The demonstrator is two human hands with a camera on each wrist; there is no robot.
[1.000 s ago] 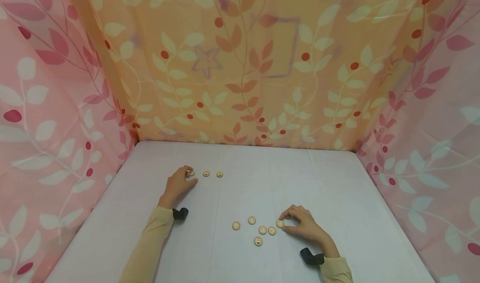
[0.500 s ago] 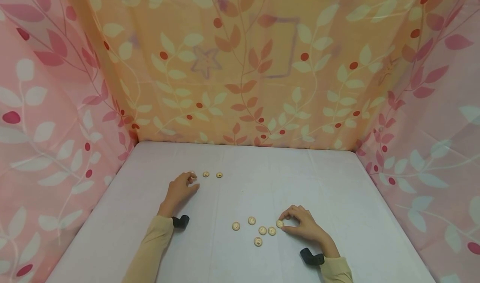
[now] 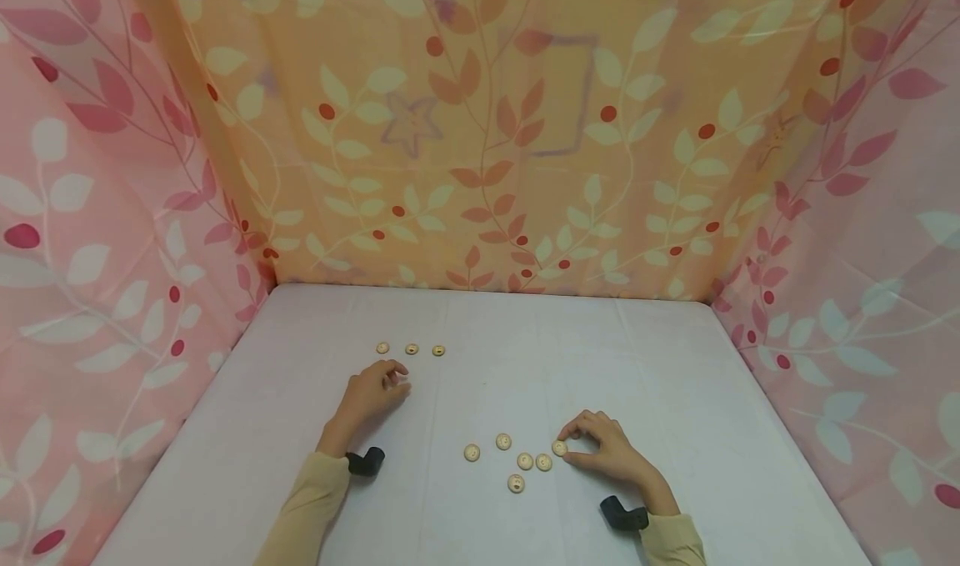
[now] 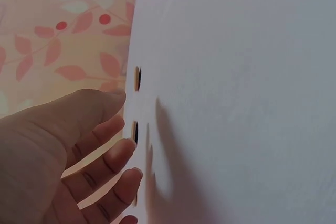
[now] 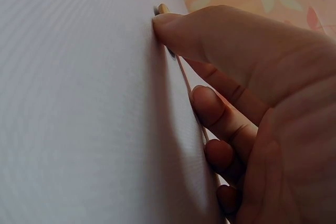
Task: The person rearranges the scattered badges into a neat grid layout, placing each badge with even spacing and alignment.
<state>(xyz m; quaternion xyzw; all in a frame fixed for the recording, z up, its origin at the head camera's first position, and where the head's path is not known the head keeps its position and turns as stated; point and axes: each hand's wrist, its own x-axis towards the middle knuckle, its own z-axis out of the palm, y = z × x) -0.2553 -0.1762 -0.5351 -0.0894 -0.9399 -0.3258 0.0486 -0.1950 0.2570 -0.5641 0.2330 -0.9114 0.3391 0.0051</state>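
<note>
My right hand point(image 3: 609, 451) rests low on the right of the table, pinching a small round wooden disc point(image 3: 559, 448) at its edges between thumb and forefinger. Left of it lies a loose group of similar pale discs point(image 3: 525, 461) with small dark marks on top. My left hand point(image 3: 369, 395) holds nothing; its fingers are loosely bent just in front of a row of three discs. The row's left disc point(image 3: 382, 348), middle disc point(image 3: 412, 349) and right disc point(image 3: 438, 350) lie flat and apart. In the left wrist view, the left thumb point(image 4: 105, 103) stands away from the fingers.
A white-covered table point(image 3: 637, 358) lies beneath both hands. Behind it hangs an orange leaf-patterned curtain point(image 3: 487, 132), with a pink curtain point(image 3: 90, 299) on the left and another on the right. Each wrist carries a black camera mount point(image 3: 624, 513).
My left hand has let go of the row's left disc and drawn back toward the front and slightly right, uncovering it. The right hand has kept its place on its disc.
</note>
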